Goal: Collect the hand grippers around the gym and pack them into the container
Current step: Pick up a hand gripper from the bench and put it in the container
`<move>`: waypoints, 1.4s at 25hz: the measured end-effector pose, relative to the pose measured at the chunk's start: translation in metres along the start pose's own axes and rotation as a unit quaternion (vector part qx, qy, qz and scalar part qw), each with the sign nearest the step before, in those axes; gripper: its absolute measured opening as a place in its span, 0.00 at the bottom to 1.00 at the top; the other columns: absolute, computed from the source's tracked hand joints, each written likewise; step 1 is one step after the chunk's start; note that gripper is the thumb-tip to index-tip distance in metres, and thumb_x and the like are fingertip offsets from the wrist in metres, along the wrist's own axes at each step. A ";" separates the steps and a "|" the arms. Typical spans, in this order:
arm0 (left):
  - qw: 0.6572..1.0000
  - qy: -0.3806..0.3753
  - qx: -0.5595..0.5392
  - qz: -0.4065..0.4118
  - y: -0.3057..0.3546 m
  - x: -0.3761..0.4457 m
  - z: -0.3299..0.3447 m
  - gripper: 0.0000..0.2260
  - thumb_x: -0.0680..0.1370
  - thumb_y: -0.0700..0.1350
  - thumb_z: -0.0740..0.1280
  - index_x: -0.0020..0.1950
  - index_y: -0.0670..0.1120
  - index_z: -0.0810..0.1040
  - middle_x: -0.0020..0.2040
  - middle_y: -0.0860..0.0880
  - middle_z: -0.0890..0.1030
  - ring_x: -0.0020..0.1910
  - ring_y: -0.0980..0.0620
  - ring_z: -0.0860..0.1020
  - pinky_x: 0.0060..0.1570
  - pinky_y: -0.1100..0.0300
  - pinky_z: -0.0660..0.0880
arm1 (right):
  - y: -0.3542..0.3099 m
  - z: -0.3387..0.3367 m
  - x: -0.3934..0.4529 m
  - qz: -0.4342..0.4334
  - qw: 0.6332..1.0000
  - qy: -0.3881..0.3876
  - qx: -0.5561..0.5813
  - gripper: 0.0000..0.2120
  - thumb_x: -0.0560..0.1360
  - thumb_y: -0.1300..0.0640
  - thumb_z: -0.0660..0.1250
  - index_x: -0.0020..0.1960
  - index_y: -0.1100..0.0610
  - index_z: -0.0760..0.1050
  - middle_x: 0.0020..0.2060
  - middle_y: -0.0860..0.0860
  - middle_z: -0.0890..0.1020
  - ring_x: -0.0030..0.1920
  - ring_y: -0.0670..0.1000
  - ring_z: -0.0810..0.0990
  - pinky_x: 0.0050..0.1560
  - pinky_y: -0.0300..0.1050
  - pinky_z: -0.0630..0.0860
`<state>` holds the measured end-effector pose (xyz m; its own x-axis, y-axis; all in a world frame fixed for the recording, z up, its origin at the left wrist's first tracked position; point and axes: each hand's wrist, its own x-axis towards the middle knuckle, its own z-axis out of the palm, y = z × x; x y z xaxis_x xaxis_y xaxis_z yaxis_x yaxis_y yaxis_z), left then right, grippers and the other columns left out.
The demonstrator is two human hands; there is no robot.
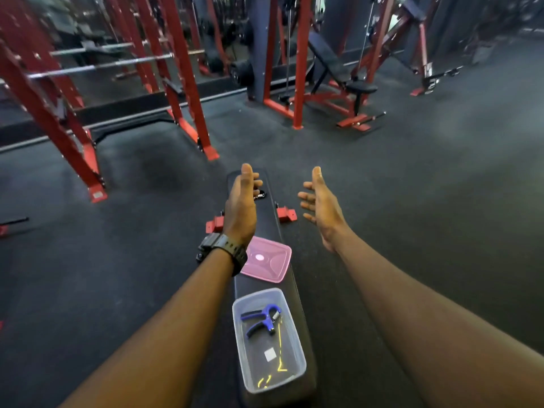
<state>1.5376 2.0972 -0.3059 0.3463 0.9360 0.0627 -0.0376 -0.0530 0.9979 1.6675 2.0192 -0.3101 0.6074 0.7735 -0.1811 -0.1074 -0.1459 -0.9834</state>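
A clear plastic container [294, 369] stands on the near end of a black flat bench [269, 219]. A blue and black hand gripper [263, 318] lies inside it. The pink lid [273, 260] lies on the bench just beyond the container. A second dark hand gripper [260, 194] rests near the far end of the bench, partly hidden by my left hand. My left hand [240, 206], with a black watch on the wrist, is stretched out over the bench with fingers apart. My right hand [322, 209] is held out to the right of the bench, open and empty.
Dark rubber floor surrounds the bench. A red power rack [182, 92] with a barbell [100, 66] stands at the far left. A red-framed incline bench [338, 72] and cable machine stand at the far centre. Red bench feet [285, 214] stick out at both sides.
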 end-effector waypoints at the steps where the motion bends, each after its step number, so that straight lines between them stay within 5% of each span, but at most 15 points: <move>1: 1.000 -0.002 0.000 0.001 0.005 -0.003 0.001 0.28 0.70 0.72 0.51 0.52 0.52 0.77 0.55 0.48 0.80 0.50 0.53 0.77 0.52 0.57 0.70 | -0.004 -0.003 -0.002 -0.004 1.000 0.002 -0.005 0.32 0.79 0.32 0.52 0.67 0.54 0.74 0.62 0.56 0.79 0.60 0.53 0.79 0.61 0.49 0.72; 6: 1.000 0.003 -0.013 0.010 0.021 -0.010 0.000 0.31 0.73 0.69 0.49 0.57 0.47 0.77 0.55 0.46 0.80 0.47 0.53 0.76 0.48 0.58 0.72 | -0.014 -0.012 -0.013 -0.028 1.000 0.002 -0.014 0.29 0.78 0.31 0.52 0.62 0.52 0.75 0.60 0.56 0.80 0.60 0.57 0.79 0.61 0.49 0.72; 16: 0.999 0.030 0.011 -0.002 0.014 -0.024 -0.018 0.29 0.73 0.71 0.48 0.54 0.53 0.76 0.58 0.46 0.81 0.56 0.49 0.78 0.61 0.48 0.72 | -0.009 -0.005 -0.015 -0.032 0.999 -0.012 -0.041 0.33 0.79 0.31 0.51 0.66 0.55 0.75 0.61 0.53 0.80 0.59 0.52 0.79 0.65 0.51 0.73; 24: 0.999 0.045 0.009 0.000 0.015 -0.004 -0.010 0.29 0.73 0.70 0.49 0.54 0.52 0.77 0.57 0.46 0.81 0.58 0.48 0.78 0.56 0.54 0.73 | -0.015 -0.014 0.009 -0.032 0.996 -0.046 -0.064 0.33 0.78 0.31 0.51 0.66 0.54 0.74 0.60 0.53 0.80 0.59 0.52 0.79 0.63 0.51 0.73; 28: 0.998 0.064 0.019 -0.008 0.004 0.022 0.027 0.28 0.72 0.70 0.49 0.54 0.52 0.76 0.58 0.46 0.80 0.58 0.47 0.78 0.60 0.51 0.72 | -0.007 -0.043 0.056 -0.032 0.993 -0.085 -0.072 0.34 0.79 0.31 0.50 0.68 0.56 0.73 0.60 0.52 0.79 0.59 0.52 0.78 0.61 0.49 0.73; 35: 0.990 0.122 0.005 -0.071 -0.027 0.093 0.140 0.33 0.70 0.70 0.49 0.58 0.47 0.75 0.51 0.49 0.80 0.49 0.51 0.76 0.50 0.53 0.70 | 0.011 -0.178 0.169 0.008 0.980 -0.113 -0.163 0.35 0.76 0.27 0.49 0.68 0.50 0.74 0.61 0.51 0.80 0.61 0.52 0.78 0.69 0.58 0.71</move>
<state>1.7016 2.1373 -0.3243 0.1109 0.9904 -0.0823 0.0047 0.0822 0.9966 1.9094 2.0382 -0.3503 0.4135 0.8813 -0.2286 0.1644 -0.3192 -0.9333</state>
